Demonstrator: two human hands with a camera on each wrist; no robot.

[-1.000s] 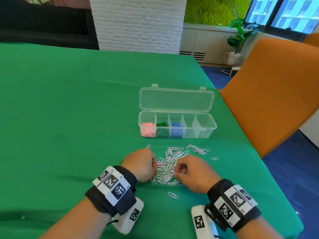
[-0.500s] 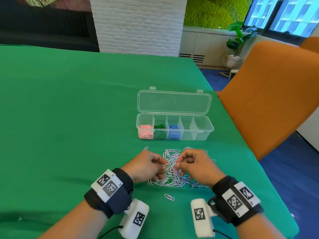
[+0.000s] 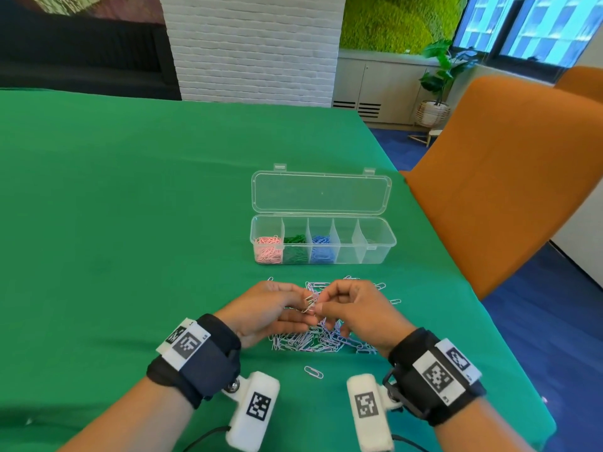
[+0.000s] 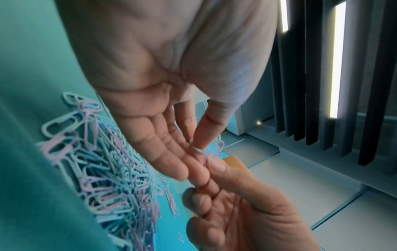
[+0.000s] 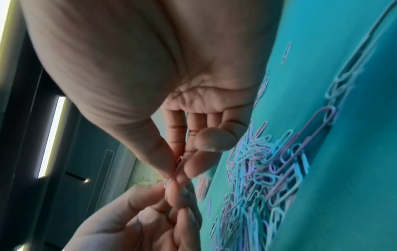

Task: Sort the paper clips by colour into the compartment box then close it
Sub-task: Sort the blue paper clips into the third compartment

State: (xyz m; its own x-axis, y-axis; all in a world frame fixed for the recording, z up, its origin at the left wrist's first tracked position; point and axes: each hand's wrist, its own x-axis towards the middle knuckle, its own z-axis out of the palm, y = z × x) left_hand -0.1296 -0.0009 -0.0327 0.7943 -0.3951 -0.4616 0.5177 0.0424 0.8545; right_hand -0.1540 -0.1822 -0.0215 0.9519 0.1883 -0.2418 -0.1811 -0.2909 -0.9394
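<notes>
Both hands meet just above the heap: the left hand [image 3: 267, 309] pinches one end of a small tangle of clips [image 3: 310, 303] between thumb and forefinger, its other fingers lying nearly straight beneath, while the right hand [image 3: 354, 313] pinches the other end between its own thumb and forefinger, remaining fingers curled in. The wrist views show the same pinch from below, with pale wire loops caught between the fingertips [image 4: 196, 149].

Under the hands lies the pile of paper clips [image 3: 313, 340], white and lilac, spread on the green bench [image 3: 130, 207], with a single clip [image 3: 314, 371] lying apart on the near side. Beyond it stands the compartment box [image 3: 375, 246], lid [image 3: 321, 194] flung back; pink, green and blue fill the three left cells, the two right cells look empty.

The step in hand seems to be pulling linked clips apart by colour. Next would come a gentle twist to free them, then a reach to one of the empty cells.

A second ago both hands were fisted low in the heap; since then they have lifted, turned towards one another, and the camera has tipped slightly.
</notes>
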